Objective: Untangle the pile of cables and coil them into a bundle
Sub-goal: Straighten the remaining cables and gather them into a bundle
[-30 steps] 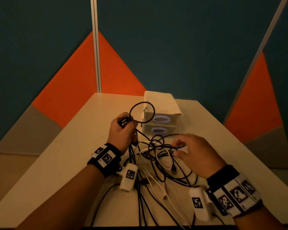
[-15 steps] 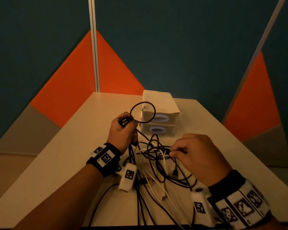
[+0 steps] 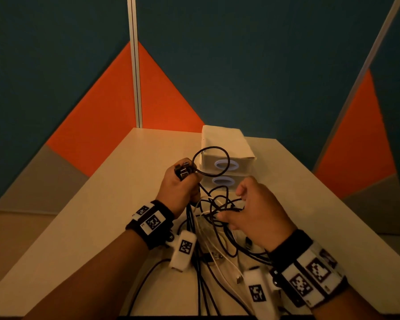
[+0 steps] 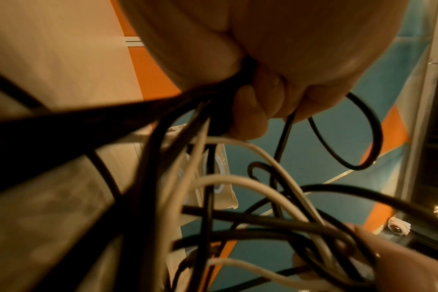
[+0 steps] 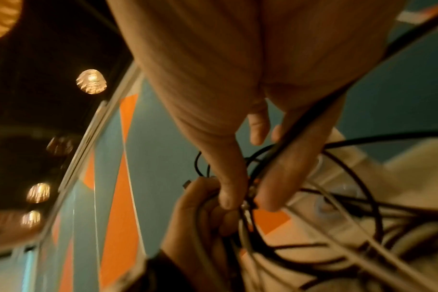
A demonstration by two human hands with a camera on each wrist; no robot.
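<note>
A tangle of black and white cables (image 3: 217,218) hangs between my hands above the table (image 3: 97,218). My left hand (image 3: 183,183) grips a bunch of cable ends in its fist, with metal plugs (image 3: 183,170) sticking out on top and a black loop (image 3: 211,161) standing above them. In the left wrist view the curled fingers (image 4: 250,118) clamp black and white strands. My right hand (image 3: 231,210) pinches a black cable (image 5: 248,203) out of the tangle between thumb and forefinger. Loose cable tails trail toward the table's near edge.
A white two-drawer box (image 3: 226,158) with oval handles stands just behind the hands. Teal and orange partition walls (image 3: 240,65) close in the back and both sides of the table. Loose plugs (image 3: 216,256) lie on the table below the wrists.
My right hand has risen and moved left into the tangle, closing from a loose reach to a pinch on a black cable. The left hand has kept its grip.
</note>
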